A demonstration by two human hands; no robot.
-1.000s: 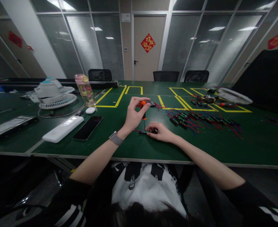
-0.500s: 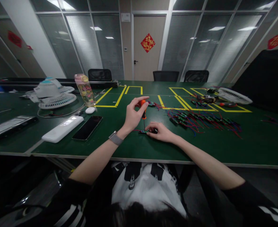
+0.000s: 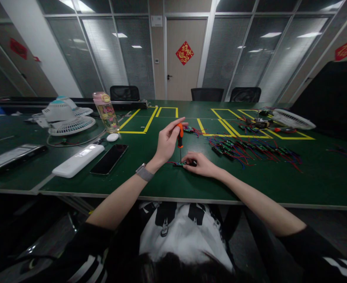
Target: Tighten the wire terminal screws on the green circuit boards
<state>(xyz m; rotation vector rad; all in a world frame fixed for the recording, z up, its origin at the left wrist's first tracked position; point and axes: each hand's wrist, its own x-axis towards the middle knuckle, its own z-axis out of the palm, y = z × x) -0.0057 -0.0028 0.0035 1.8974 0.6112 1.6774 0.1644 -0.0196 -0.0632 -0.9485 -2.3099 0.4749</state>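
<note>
My left hand [image 3: 167, 142] grips an orange-handled screwdriver [image 3: 179, 138] upright, fingers wrapped round the handle. Its thin shaft points down onto a small green circuit board [image 3: 179, 164] with red wires lying on the green table [image 3: 161, 184]. My right hand [image 3: 199, 164] rests flat-curled on the table, fingertips pinching the board's right end and holding it down. A grey watch sits on my left wrist.
Several wired green boards [image 3: 250, 150] lie spread to the right. On the left are a black phone [image 3: 109, 158], a white power bank [image 3: 78, 160], a white mouse [image 3: 112, 137], a pink-capped bottle [image 3: 106, 112] and a fan [image 3: 67, 118]. Another fan [image 3: 293, 119] lies far right.
My left hand's fingers have shifted round the screwdriver handle, showing more of the orange grip. The right hand and board stay put.
</note>
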